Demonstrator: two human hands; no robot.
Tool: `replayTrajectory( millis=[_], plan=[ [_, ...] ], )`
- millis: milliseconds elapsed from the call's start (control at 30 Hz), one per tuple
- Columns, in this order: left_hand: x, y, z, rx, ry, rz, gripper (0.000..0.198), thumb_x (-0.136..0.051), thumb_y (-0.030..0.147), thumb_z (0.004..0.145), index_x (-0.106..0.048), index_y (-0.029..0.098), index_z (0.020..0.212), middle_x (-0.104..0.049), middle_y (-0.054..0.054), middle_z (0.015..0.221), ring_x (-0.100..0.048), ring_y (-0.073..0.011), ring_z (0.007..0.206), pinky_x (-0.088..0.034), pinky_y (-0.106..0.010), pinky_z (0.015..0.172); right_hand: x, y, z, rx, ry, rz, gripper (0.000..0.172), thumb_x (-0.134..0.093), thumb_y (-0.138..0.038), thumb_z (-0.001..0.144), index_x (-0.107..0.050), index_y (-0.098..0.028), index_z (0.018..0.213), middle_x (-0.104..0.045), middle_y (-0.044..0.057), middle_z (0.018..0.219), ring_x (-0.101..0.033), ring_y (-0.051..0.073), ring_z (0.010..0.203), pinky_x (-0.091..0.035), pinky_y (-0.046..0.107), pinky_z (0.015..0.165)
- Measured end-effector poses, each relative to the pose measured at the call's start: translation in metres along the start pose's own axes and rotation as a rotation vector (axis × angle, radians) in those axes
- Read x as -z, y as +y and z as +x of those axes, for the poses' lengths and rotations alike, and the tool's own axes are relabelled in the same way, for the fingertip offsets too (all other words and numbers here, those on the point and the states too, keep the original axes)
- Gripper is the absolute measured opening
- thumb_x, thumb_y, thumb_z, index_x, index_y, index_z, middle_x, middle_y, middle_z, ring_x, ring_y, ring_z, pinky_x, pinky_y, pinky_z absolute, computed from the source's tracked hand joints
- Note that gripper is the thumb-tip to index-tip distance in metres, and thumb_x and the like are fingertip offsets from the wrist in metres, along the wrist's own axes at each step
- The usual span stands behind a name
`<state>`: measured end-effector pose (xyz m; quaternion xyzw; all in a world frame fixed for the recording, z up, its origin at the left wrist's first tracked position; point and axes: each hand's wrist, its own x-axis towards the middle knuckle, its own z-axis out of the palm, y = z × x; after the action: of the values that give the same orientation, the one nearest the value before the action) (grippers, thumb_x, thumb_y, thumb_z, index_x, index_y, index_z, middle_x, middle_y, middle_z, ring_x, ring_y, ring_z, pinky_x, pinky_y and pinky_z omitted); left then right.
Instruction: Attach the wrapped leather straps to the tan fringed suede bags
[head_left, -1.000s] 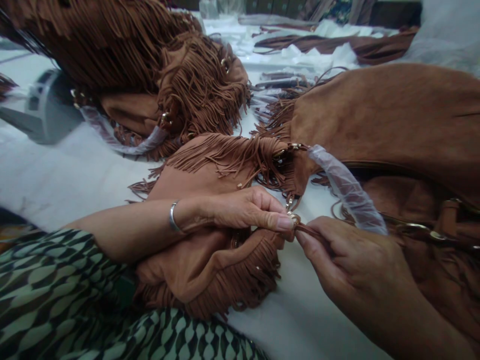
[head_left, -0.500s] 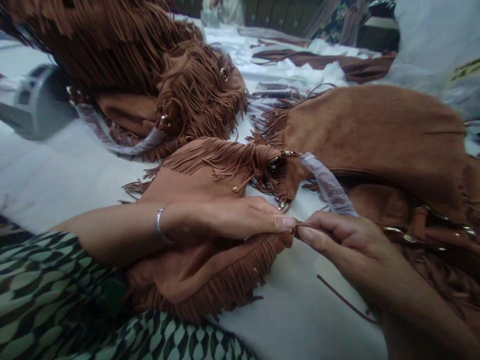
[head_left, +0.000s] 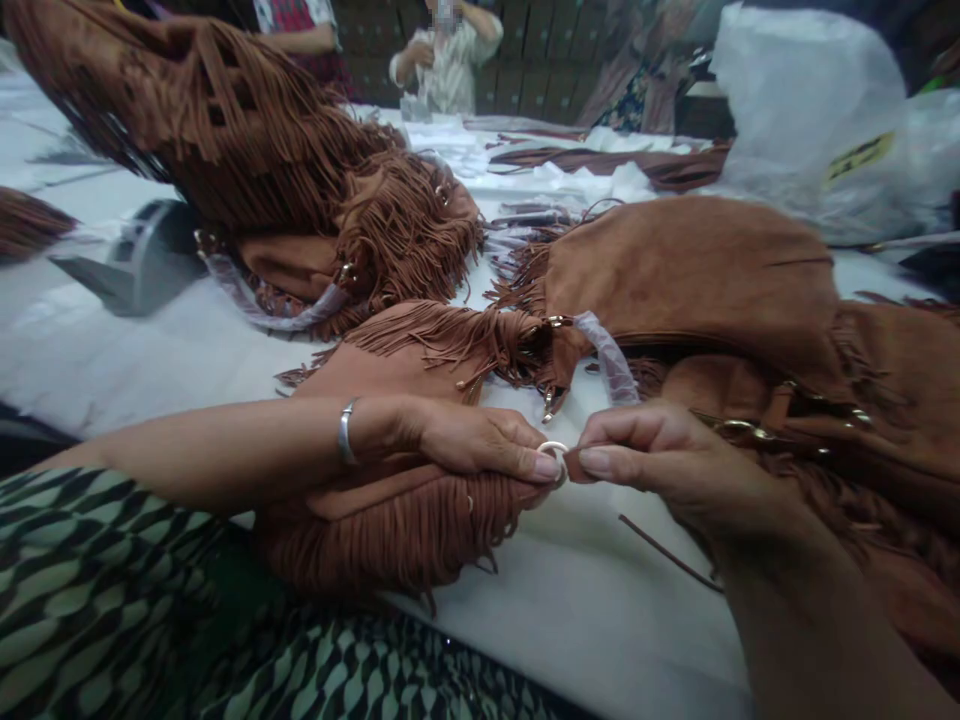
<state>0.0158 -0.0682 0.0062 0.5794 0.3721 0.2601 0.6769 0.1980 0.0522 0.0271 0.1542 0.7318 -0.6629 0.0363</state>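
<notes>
Closest to you, patterned clothing [head_left: 97, 590] fills the lower left, and just past it lies the fringed bag [head_left: 390, 530], its dark strands hanging over the white table [head_left: 570, 610] right under your forearm. A silver bracelet [head_left: 346, 432] circles your left wrist. And here's the action: your left hand [head_left: 472, 438] is closed in a pinch, thumb on top, right at the pale metal ring [head_left: 553, 446] by the bag's right-hand end. Facing it, your right hand [head_left: 675, 460] has thumb and fingers clamped on a short brown tab [head_left: 576, 466], right up against the ring; whether it runs through, you can't tell from here. Below your right hand, a thin cord [head_left: 667, 552] slants over the white surface.

Just beyond your hands, a plastic-wrapped handle [head_left: 611, 360] curves down behind your right fingers, clipped at its upper end to gold hardware [head_left: 556, 322]. On the right sits a smooth brown bag [head_left: 697, 265]; over on the left, a heap of fringed bags [head_left: 255, 130] rises beside a grey tool-like object [head_left: 146, 262]. Farther back, brown strips [head_left: 615, 160] lie near a big clear plastic bag [head_left: 810, 110], and at the far side, a person in a light shirt [head_left: 450, 70] has one arm raised.
</notes>
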Motion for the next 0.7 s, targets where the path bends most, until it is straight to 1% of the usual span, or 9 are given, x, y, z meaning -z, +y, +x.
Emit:
replayTrajectory(
  millis=[167, 267, 367, 400, 467, 533, 600, 667, 700],
  plan=[
    [0.007, -0.009, 0.006, 0.057, -0.121, -0.071, 0.042, -0.053, 0.054, 0.084, -0.055, 0.015, 0.068, -0.052, 0.002, 0.066, -0.047, -0.01, 0.064, -0.041, -0.022, 0.067, 0.0, 0.018, 0.014, -0.042, -0.075, 0.196, 0.028, -0.072, -0.039, 0.067, -0.065, -0.012, 0.063, -0.049, -0.001, 0.052, -0.033, 0.008, 0.048, -0.022, 0.025, 0.048],
    [0.008, -0.013, 0.012, 0.117, -0.227, -0.064, 0.045, -0.055, 0.057, 0.081, -0.054, 0.015, 0.065, -0.051, 0.002, 0.061, -0.046, -0.0108, 0.059, -0.041, -0.023, 0.06, -0.004, 0.029, 0.02, -0.078, -0.17, 0.345, 0.026, -0.074, -0.035, 0.067, -0.066, -0.011, 0.065, -0.052, -0.001, 0.053, -0.036, 0.007, 0.047, -0.025, 0.024, 0.048],
    [0.01, -0.013, 0.018, 0.146, -0.357, -0.008, 0.04, -0.049, 0.047, 0.088, -0.052, 0.015, 0.064, -0.051, 0.002, 0.06, -0.047, -0.0113, 0.059, -0.042, -0.023, 0.061, -0.008, 0.04, 0.026, -0.126, -0.253, 0.434, 0.027, -0.076, -0.034, 0.064, -0.065, -0.01, 0.064, -0.054, 0.0, 0.053, -0.043, 0.009, 0.049, -0.028, 0.023, 0.048],
    [0.01, -0.01, 0.018, 0.139, -0.37, 0.036, 0.037, -0.046, 0.041, 0.09, -0.051, 0.015, 0.064, -0.05, 0.002, 0.06, -0.047, -0.0109, 0.06, -0.043, -0.023, 0.062, -0.008, 0.043, 0.028, -0.139, -0.262, 0.446, 0.027, -0.076, -0.034, 0.063, -0.064, -0.01, 0.064, -0.054, 0.0, 0.054, -0.044, 0.009, 0.049, -0.028, 0.022, 0.048],
    [0.011, -0.002, 0.016, 0.118, -0.31, 0.164, 0.034, -0.041, 0.031, 0.092, -0.048, 0.015, 0.063, -0.046, 0.003, 0.061, -0.046, -0.0097, 0.062, -0.042, -0.021, 0.065, -0.006, 0.048, 0.031, -0.146, -0.249, 0.464, 0.029, -0.076, -0.035, 0.064, -0.063, -0.01, 0.063, -0.052, -0.001, 0.052, -0.04, 0.007, 0.046, -0.024, 0.021, 0.046],
    [0.01, 0.012, 0.009, 0.15, -0.166, 0.325, 0.031, -0.042, 0.031, 0.092, -0.048, 0.015, 0.066, -0.046, 0.003, 0.064, -0.045, -0.0088, 0.063, -0.04, -0.019, 0.064, -0.004, 0.049, 0.035, -0.127, -0.213, 0.487, 0.031, -0.074, -0.037, 0.067, -0.059, -0.011, 0.06, -0.045, -0.004, 0.048, -0.031, 0.005, 0.043, -0.017, 0.021, 0.043],
    [0.006, 0.027, 0.0, 0.228, -0.03, 0.489, 0.031, -0.048, 0.041, 0.088, -0.051, 0.015, 0.071, -0.05, 0.003, 0.066, -0.046, -0.0088, 0.061, -0.038, -0.018, 0.058, -0.002, 0.045, 0.037, -0.095, -0.184, 0.508, 0.034, -0.07, -0.04, 0.07, -0.055, -0.012, 0.057, -0.04, -0.005, 0.047, -0.025, 0.004, 0.042, -0.013, 0.022, 0.042],
    [-0.002, 0.041, -0.008, 0.298, 0.087, 0.64, 0.038, -0.052, 0.054, 0.082, -0.054, 0.016, 0.076, -0.054, 0.002, 0.066, -0.048, -0.0098, 0.057, -0.034, -0.02, 0.051, -0.003, 0.037, 0.037, -0.076, -0.162, 0.532, 0.034, -0.068, -0.039, 0.073, -0.052, -0.013, 0.057, -0.038, -0.005, 0.048, -0.024, 0.004, 0.043, -0.012, 0.022, 0.042],
    [-0.007, 0.046, -0.01, 0.319, 0.144, 0.712, 0.039, -0.052, 0.056, 0.081, -0.055, 0.017, 0.076, -0.056, 0.001, 0.066, -0.048, -0.0104, 0.056, -0.032, -0.021, 0.049, -0.004, 0.032, 0.035, -0.072, -0.153, 0.547, 0.033, -0.067, -0.038, 0.075, -0.052, -0.013, 0.057, -0.038, -0.005, 0.049, -0.024, 0.005, 0.043, -0.013, 0.022, 0.042]
  ],
)
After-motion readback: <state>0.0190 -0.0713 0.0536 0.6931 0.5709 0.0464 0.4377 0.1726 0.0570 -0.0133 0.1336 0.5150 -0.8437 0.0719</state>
